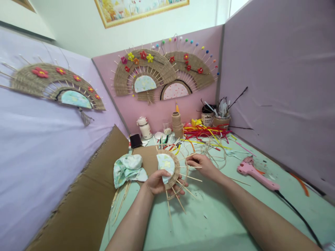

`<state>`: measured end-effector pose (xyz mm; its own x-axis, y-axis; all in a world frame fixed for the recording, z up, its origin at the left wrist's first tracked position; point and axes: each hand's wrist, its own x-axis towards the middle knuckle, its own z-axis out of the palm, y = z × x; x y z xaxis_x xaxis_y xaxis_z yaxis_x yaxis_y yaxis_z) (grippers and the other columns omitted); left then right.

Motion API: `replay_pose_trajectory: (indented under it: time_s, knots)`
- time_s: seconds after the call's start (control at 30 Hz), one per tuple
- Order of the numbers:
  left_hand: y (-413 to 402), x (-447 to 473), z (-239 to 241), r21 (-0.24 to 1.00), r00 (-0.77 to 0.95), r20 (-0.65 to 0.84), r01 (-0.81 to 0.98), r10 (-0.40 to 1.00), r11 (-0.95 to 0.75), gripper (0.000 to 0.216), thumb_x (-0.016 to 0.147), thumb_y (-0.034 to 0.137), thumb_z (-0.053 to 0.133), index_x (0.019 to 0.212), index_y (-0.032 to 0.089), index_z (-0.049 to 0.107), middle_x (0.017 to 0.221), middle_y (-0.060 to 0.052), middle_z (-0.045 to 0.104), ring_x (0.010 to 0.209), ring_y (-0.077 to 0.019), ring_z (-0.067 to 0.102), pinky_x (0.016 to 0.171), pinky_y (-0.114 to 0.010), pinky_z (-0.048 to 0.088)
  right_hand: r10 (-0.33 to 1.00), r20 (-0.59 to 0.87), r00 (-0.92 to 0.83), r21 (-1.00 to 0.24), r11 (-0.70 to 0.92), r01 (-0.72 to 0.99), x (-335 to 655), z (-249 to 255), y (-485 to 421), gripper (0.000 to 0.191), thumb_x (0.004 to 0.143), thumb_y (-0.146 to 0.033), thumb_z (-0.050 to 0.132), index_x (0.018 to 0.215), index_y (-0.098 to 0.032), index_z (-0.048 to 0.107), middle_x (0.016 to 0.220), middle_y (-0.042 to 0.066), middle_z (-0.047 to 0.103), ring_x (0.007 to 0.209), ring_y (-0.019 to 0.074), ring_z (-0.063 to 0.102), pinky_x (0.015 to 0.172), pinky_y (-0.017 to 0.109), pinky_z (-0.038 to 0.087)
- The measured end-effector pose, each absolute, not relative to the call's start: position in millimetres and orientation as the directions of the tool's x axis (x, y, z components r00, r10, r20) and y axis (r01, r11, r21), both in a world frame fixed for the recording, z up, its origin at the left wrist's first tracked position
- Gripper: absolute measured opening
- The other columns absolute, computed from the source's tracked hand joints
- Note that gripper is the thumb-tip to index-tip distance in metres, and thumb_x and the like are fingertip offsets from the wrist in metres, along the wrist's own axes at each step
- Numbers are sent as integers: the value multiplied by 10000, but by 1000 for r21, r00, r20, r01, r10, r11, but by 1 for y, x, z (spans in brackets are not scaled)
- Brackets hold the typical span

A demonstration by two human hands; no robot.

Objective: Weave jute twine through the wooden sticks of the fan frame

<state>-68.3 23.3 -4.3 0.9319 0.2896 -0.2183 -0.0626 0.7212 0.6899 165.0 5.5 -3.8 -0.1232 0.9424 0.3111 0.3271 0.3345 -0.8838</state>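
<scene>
My left hand grips a half-round woven fan by its pale floral cloth centre, the thumb on top and the other fingers underneath. Thin wooden sticks spread out from the fan's curved edge, with a band of brown twine woven around the centre. My right hand is closed in a pinch at the fan's right side, on a loose strand of twine that loops around the sticks. Its fingertips are close to one stick, and whether they touch it I cannot tell.
Crumpled floral cloth and cardboard lie left. Behind are a twine spool, red and yellow pipe cleaners, and a white bottle. A pink glue gun with black cord lies right. Finished fans hang on the partitions.
</scene>
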Motion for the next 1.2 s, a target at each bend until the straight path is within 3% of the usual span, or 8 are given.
replay_pose_trajectory:
  time_s: [0.33, 0.57, 0.83, 1.2]
  knots:
    - [20, -60, 1, 696, 847, -78, -331, 526, 637, 634, 694, 78, 430, 1324, 141, 402, 1131, -144, 622, 1045, -274, 585, 921, -469, 381, 937, 317, -145, -853, 349, 389, 163, -5, 5, 219, 788, -349, 529, 694, -168, 605, 676, 26, 619, 653, 155, 548, 616, 264, 415]
    - [18, -54, 1, 583, 785, -73, -467, 615, 665, 562, 745, 341, 473, 1251, 96, 480, 1133, -182, 614, 1063, -324, 564, 891, -485, 403, 941, 306, -142, -857, 337, 390, 161, -3, 3, 220, 793, -344, 517, 703, -167, 612, 698, 30, 631, 668, 159, 560, 619, 265, 422]
    - [19, -48, -2, 516, 798, -127, -454, 590, 726, 552, 722, 323, 447, 1191, 41, 516, 1071, -201, 635, 1013, -321, 591, 865, -477, 423, 912, 389, -133, -848, 411, 334, 161, -5, 2, 191, 793, -315, 544, 699, -169, 622, 754, 51, 657, 687, 164, 584, 646, 277, 448]
    - [17, -55, 0, 531, 825, -136, -406, 549, 743, 649, 631, 231, 443, 1263, 87, 453, 1106, -178, 621, 987, -314, 603, 795, -468, 469, 806, 548, -224, -739, 592, 321, 162, 1, -3, 163, 840, -276, 529, 764, -183, 639, 755, 49, 631, 711, 153, 582, 657, 268, 451]
